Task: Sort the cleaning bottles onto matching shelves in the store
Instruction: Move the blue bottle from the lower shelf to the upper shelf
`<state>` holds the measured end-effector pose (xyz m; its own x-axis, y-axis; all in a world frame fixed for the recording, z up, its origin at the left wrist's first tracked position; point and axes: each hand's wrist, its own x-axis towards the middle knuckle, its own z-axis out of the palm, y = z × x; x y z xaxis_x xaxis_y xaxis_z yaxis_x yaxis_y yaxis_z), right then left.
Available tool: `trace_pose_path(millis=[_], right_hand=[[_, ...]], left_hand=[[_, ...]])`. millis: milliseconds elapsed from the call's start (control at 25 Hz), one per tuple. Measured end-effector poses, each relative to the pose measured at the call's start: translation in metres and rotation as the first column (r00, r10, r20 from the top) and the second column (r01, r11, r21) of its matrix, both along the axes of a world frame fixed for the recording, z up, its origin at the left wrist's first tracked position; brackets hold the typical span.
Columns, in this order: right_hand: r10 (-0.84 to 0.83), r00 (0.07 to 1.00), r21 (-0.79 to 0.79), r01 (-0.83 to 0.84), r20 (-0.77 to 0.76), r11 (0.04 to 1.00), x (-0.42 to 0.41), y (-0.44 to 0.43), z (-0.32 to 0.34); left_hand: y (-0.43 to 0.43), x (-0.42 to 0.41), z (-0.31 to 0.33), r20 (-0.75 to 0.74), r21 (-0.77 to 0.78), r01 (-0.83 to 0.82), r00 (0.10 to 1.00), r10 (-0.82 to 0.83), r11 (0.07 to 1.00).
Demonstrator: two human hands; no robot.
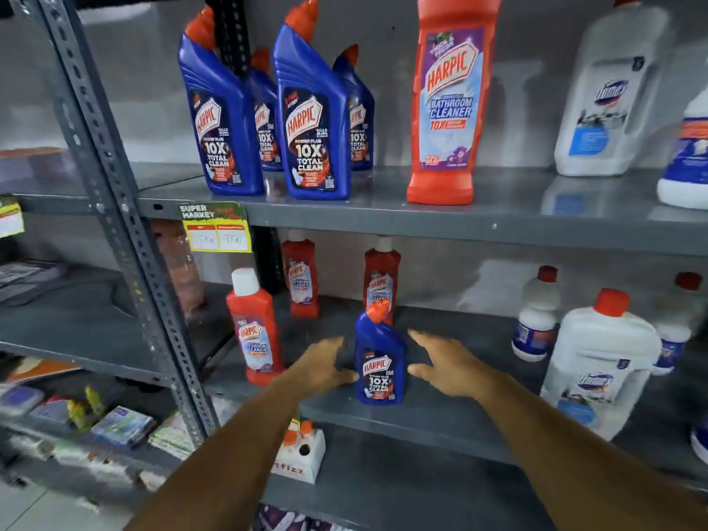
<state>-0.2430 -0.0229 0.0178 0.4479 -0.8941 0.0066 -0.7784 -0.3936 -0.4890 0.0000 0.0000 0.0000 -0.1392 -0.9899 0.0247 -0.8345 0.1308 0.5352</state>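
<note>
A small blue Harpic bottle (380, 362) with a red cap stands upright near the front of the middle shelf (440, 423). My left hand (320, 367) is open just left of it, its thumb close to the bottle's side. My right hand (446, 367) is open a little to the bottle's right, not touching it. Three red Harpic bathroom cleaner bottles (256, 327) stand on the same shelf to the left and behind. On the upper shelf (383, 212) stand several blue Harpic bottles (312, 120) and one tall red Harpic bottle (448, 105).
White Domex bottles stand at the right of both shelves, a large one (597, 366) close to my right arm. A slotted grey upright (126, 231) divides the racks at left. A price tag (216, 228) hangs from the upper shelf edge. A white carton (300, 454) sits below.
</note>
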Motion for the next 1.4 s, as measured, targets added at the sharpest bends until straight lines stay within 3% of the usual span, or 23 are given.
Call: trace_pose_path(millis=[120,360,520,600,800,920,1000,1120,1280,1400], right_hand=[[-0.02,0.991,0.095,0.007,0.13,0.995,0.019,-0.018,-0.006],[-0.08,0.985,0.043,0.074,0.155,0.996,0.029,-0.021,-0.012],[-0.072,0.971,-0.051,0.086,0.227,0.995,0.01,0.011,0.007],[-0.064,0.947,-0.108,0.103,0.315,0.989,-0.008,0.039,0.024],[0.081,0.735,-0.32,0.19,0.673,0.928,-0.054,0.11,0.124],[0.153,0.593,-0.427,0.354,0.791,0.832,-0.077,0.117,0.205],[0.208,0.553,-0.501,0.455,0.807,0.736,-0.089,0.101,0.245],[0.154,0.525,-0.481,0.571,0.837,0.665,-0.105,0.055,0.27],[0.058,0.51,-0.404,0.601,0.858,0.689,-0.107,0.009,0.264],[0.069,0.514,-0.406,0.58,0.855,0.706,-0.105,-0.005,0.261]], left_hand=[[-0.018,0.001,-0.003,-0.047,-0.011,0.042,0.998,-0.043,0.999],[-0.027,0.008,0.003,-0.149,-0.019,0.061,0.987,-0.063,0.998],[-0.001,-0.003,0.028,-0.376,-0.029,0.128,0.917,-0.129,0.991],[0.018,-0.012,0.055,-0.405,-0.075,0.193,0.891,-0.207,0.978],[0.077,-0.058,0.172,-0.42,-0.323,0.288,0.81,-0.409,0.902],[0.082,-0.103,0.245,-0.479,-0.469,0.242,0.739,-0.474,0.85],[0.069,-0.137,0.278,-0.549,-0.524,0.172,0.681,-0.484,0.834],[0.033,-0.179,0.302,-0.549,-0.565,0.048,0.724,-0.418,0.824],[-0.004,-0.202,0.3,-0.463,-0.584,-0.092,0.854,-0.237,0.806],[-0.009,-0.205,0.293,-0.419,-0.619,-0.11,0.884,-0.208,0.778]])
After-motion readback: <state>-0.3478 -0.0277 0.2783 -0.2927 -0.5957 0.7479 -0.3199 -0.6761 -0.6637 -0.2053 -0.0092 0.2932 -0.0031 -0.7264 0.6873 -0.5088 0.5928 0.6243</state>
